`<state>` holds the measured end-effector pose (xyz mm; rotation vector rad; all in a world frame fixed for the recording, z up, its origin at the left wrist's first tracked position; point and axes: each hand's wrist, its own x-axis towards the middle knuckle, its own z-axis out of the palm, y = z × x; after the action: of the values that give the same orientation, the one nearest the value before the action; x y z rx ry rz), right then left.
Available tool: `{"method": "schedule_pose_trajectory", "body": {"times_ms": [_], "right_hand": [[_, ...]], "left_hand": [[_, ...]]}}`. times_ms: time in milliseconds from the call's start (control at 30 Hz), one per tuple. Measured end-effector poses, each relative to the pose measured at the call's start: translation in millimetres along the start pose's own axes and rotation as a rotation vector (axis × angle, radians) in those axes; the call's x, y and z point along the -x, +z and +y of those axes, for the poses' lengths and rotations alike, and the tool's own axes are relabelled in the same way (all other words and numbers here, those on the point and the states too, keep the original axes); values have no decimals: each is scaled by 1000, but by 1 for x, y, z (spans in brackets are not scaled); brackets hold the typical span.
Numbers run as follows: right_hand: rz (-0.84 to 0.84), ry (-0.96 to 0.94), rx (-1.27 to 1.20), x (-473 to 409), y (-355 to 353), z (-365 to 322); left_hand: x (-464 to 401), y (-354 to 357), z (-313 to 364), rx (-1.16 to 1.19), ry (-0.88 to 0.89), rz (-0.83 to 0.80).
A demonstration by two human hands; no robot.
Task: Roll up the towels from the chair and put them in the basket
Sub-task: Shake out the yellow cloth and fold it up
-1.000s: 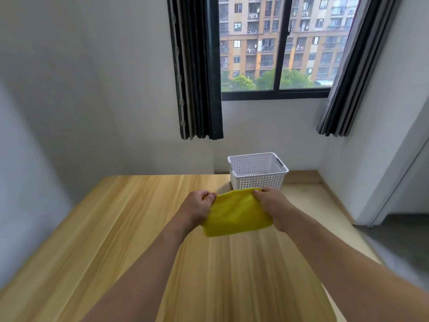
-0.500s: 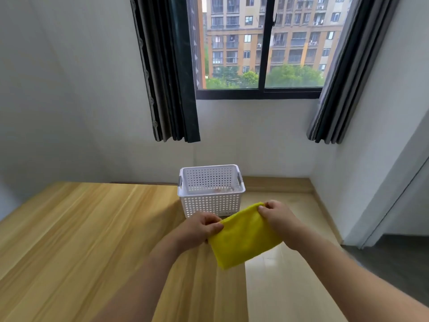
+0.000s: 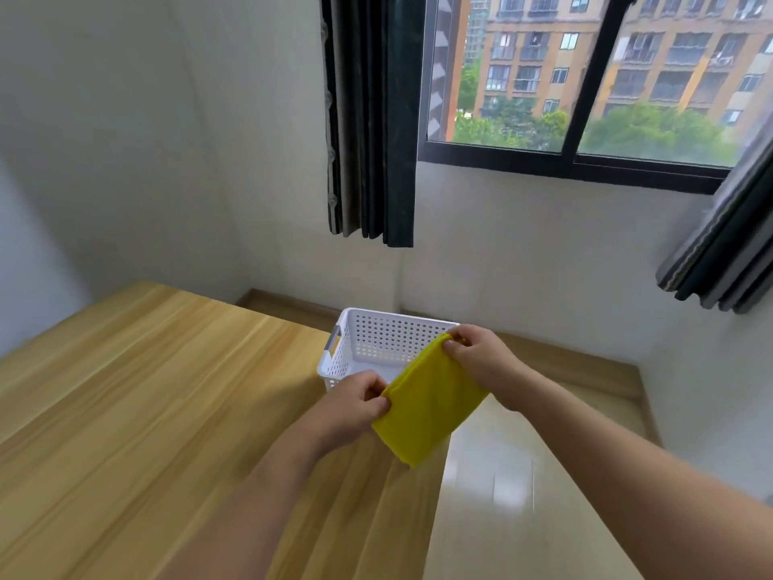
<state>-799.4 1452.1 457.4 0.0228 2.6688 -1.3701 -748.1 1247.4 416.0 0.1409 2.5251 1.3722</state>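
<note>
So closest to us we've got 2 bare forearms reaching out over the wooden table, which fills the lower left and has a light, streaky grain. Our left hand has its thumb and fingers pinched tight on the near, lower corner of the yellow towel, and our right hand is pinching the far, upper corner the same way, so both hands are clamped on the cloth. The towel is folded flat, not rolled, and stretched at a slant between the 2 hands, hanging in the air past the table's right edge, with its loose bottom dangling above the glossy tile floor.

Just behind the towel sits the white perforated plastic basket with a grey handle on its left end. It's right by the table's far right corner, and we honestly can't tell if it stands on the table or on something beyond it. The towel covers part of its near right side.

Further back there's a white wall, a dark curtain hanging left of a black-framed window, and a grey curtain on the right. Apartment blocks and green trees are outside.
</note>
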Motion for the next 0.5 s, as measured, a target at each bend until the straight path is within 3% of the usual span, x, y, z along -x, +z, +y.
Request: {"method": "schedule_pose_trajectory", "body": {"times_ms": [333,500], "right_hand": [[-172,-327,436,-174,20,-20],[-322,-469,596,-249,67,17]], "left_hand": [[-118,-23,-4,-126,-268,302],[-181,-2,-36,-367,-562,249]]}}
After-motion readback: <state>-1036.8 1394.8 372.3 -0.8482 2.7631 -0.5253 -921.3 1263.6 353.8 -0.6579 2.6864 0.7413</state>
